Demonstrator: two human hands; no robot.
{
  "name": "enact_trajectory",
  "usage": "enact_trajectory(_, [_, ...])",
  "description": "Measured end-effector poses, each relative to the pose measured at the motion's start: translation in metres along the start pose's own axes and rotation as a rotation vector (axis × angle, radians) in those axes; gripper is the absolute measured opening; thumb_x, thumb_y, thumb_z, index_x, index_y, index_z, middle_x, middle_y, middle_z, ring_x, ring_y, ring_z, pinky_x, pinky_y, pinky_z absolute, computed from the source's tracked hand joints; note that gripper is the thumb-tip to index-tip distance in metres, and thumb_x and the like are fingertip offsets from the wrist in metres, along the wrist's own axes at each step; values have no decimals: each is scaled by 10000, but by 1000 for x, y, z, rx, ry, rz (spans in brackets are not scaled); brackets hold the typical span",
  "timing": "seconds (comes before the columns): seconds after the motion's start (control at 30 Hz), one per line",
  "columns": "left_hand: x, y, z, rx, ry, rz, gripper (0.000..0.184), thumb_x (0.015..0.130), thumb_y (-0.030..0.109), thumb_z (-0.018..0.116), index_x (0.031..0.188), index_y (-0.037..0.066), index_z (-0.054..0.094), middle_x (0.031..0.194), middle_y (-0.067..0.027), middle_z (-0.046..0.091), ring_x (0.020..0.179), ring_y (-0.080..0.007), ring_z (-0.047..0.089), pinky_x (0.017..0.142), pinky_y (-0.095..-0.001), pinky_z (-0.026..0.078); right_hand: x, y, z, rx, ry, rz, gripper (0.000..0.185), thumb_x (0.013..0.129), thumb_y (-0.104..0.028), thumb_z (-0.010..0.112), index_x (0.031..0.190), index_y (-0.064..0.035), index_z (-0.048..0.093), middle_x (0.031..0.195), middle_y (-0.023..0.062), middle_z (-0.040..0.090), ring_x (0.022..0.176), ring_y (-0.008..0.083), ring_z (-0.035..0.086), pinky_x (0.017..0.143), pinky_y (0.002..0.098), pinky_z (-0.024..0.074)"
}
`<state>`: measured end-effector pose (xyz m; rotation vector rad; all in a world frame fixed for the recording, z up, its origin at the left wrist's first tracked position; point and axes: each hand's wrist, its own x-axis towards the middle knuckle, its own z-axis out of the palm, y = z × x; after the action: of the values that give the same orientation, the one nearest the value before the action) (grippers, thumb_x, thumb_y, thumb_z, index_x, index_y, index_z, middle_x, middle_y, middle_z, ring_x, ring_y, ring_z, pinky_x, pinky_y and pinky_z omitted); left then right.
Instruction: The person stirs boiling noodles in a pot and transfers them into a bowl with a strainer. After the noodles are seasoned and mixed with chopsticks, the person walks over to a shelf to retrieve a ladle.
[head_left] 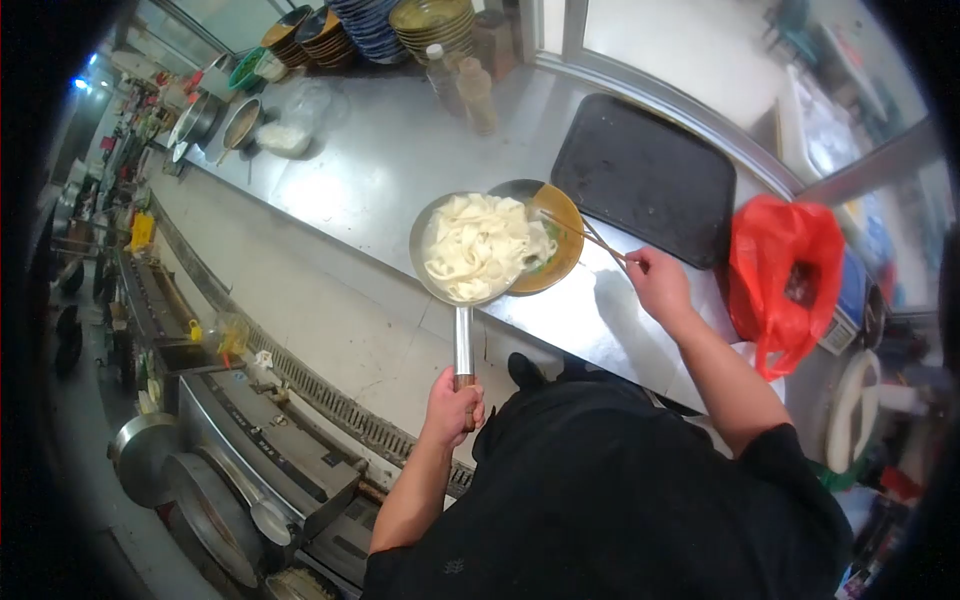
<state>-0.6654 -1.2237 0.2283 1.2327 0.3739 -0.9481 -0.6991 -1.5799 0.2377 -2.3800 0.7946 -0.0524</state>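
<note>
A person in a black short-sleeved top works with both hands at a metal counter (370, 185). The left hand (456, 403), near and left of centre, has its fingers closed firmly around the handle (463, 340) of a long-handled metal pan (418, 262). Wide, pale noodles (473, 245) fill the pan, and those at its right side reach over a dark-and-yellow bowl (566, 262). The pan overlaps the bowl's left part; bits of green show inside the bowl. To the right, the right hand (660, 283) pinches a pair of chopsticks (612, 251) between nearly closed fingers, their tips pointing left over the bowl and slightly apart. A black tray (648, 180) lies beyond the bowl to the right, with a red plastic bag (785, 265) nearer and further right. At the far side stand two bottles (478, 98) and stacked bowls (432, 28).
</note>
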Motion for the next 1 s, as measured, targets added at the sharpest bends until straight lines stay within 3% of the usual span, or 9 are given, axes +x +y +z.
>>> enact_trajectory(0.07, [-2, -1, 2, 10, 17, 0, 247, 787, -23, 530, 1003, 26, 422, 656, -64, 471, 405, -145, 459, 343, -291, 386, -10, -2, -4, -26, 13, -30, 174, 829, -196, 589, 940, -100, 682, 851, 117, 674, 761, 292, 645, 679, 386, 507])
enact_trajectory(0.17, [-4, -1, 7, 20, 24, 9, 247, 786, -23, 538, 998, 28, 423, 658, -62, 473, 406, -144, 461, 345, -290, 391, -25, -20, -2, 6, -40, -317, 156, 830, -194, 580, 909, -103, 679, 870, 124, 664, 784, 312, 637, 697, 400, 512])
enact_trajectory(0.27, [-2, 3, 8, 15, 33, 19, 242, 787, -21, 546, 990, 30, 424, 658, -60, 474, 407, -142, 462, 344, -289, 394, -21, -31, -1, -72, -110, -256, 168, 831, -175, 587, 932, -74, 677, 896, 124, 660, 818, 307, 628, 720, 388, 499])
enact_trajectory(0.6, [-3, 6, 8, 63, 42, 12, 225, 787, -24, 547, 954, 52, 417, 656, -54, 476, 408, -143, 466, 342, -287, 391, -15, -8, -11, -127, 89, -186, 161, 858, -184, 552, 939, -98, 663, 881, 130, 653, 784, 327, 629, 690, 432, 500])
enact_trajectory(0.7, [-6, 4, 7, 71, 42, 1, 227, 784, -28, 545, 949, 55, 413, 657, -55, 477, 410, -145, 469, 345, -290, 392, -24, -24, -5, -49, 18, -280, 164, 860, -184, 546, 943, -106, 664, 878, 129, 651, 776, 327, 627, 687, 426, 502])
enact_trajectory(0.77, [-9, 4, 7, 70, 40, -4, 231, 782, -30, 544, 950, 57, 411, 658, -55, 478, 412, -146, 471, 347, -292, 393, -26, -34, 8, -186, -110, -351, 170, 857, -193, 545, 938, -106, 668, 873, 119, 651, 773, 326, 626, 685, 419, 503])
enact_trajectory(0.83, [-15, 3, 9, 86, 50, -19, 233, 781, -29, 541, 952, 60, 411, 658, -54, 480, 414, -146, 472, 350, -294, 396, -22, -42, 16, -197, -152, -284, 174, 848, -201, 551, 925, -101, 670, 880, 120, 654, 777, 321, 629, 686, 415, 505])
enact_trajectory(0.9, [-18, 1, 12, 93, 57, -23, 232, 780, -30, 539, 952, 60, 412, 658, -55, 481, 414, -146, 473, 350, -294, 396, -13, -37, 34, -18, -157, -326, 186, 845, -209, 550, 923, -89, 669, 877, 134, 660, 787, 323, 630, 692, 417, 503])
enact_trajectory(1.0, [-20, 4, 15, 96, 67, -23, 230, 779, -30, 537, 950, 60, 414, 658, -55, 483, 415, -145, 475, 351, -293, 398, -1, -27, 51, 232, -195, -176, 193, 842, -190, 600, 959, -54, 670, 802, 106, 666, 724, 218, 633, 659, 335, 494])
